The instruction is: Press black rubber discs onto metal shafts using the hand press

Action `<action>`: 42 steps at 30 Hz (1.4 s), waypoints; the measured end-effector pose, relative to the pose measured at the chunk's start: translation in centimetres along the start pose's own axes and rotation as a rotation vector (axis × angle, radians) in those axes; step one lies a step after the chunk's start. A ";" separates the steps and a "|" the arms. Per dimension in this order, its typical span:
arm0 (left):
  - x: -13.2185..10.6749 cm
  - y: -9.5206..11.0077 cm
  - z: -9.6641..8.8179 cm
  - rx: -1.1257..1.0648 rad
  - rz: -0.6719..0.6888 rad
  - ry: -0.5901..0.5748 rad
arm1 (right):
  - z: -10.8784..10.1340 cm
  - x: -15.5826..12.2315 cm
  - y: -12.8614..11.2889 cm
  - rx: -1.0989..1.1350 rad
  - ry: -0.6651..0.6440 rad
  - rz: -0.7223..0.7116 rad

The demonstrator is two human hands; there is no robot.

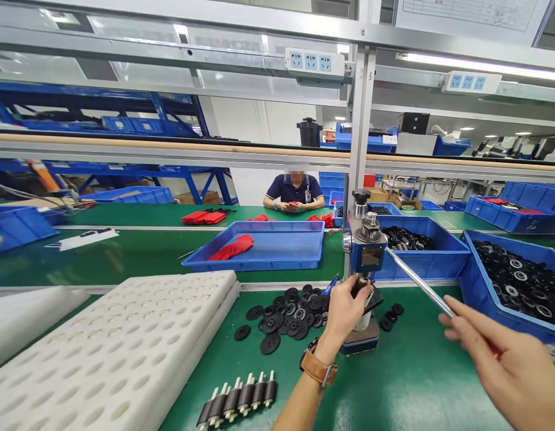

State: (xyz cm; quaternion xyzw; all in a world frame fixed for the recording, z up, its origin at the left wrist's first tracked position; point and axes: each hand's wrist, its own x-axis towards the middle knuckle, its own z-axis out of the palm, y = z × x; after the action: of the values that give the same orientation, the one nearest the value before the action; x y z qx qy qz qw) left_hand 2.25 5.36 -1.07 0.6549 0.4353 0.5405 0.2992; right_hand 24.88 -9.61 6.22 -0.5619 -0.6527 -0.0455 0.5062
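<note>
A small blue hand press (369, 256) stands upright on the green bench. My right hand (497, 353) is closed round the end of its long metal lever (421, 281), which slants down to the right. Under the press ram, my left hand (348, 304) pinches a small part that its fingers mostly hide. A watch with a brown strap is on that wrist. Left of the press lies a loose pile of black round gears (288, 315). Several dark rollers with white shafts (238, 398) are lined up in front. A few small black gears (391, 316) lie right of the press.
A white foam tray (124, 335) with round holes fills the left side. Blue bins (524, 281) with black parts stand to the right. Behind are a blue tray (277, 256) holding red cloth and a seated person (295, 190). A metal post (358, 120) rises behind the press.
</note>
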 end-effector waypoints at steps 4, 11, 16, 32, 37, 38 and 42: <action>-0.2 -0.2 0.1 -0.018 -0.020 0.012 | 0.7 -0.9 1.4 -0.038 -0.277 0.004; -0.2 -0.7 0.3 -0.042 -0.034 0.010 | 1.2 -0.5 0.7 -0.116 -0.257 -0.042; -0.2 -0.6 0.1 -0.051 -0.037 0.001 | 2.8 -2.5 1.0 -0.157 -0.098 -0.004; -0.4 -1.0 0.1 -0.109 -0.061 0.001 | 2.5 -2.4 -0.4 -0.172 -0.120 0.173; -0.4 -0.9 0.2 -0.129 -0.078 0.012 | 3.5 -3.3 -0.5 -0.119 -0.048 0.158; -0.4 -0.9 0.2 -0.131 -0.083 0.015 | 3.8 -3.5 -0.5 -0.109 -0.034 0.167; -0.4 -0.8 0.1 -0.132 -0.095 0.004 | 4.5 -3.7 -0.4 -0.081 -0.024 0.223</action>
State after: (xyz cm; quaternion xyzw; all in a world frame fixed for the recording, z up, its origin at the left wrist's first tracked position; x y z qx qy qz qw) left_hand 2.09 5.35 -1.97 0.6111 0.4299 0.5546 0.3663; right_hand 21.28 -9.52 1.66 -0.6515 -0.5897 -0.0085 0.4773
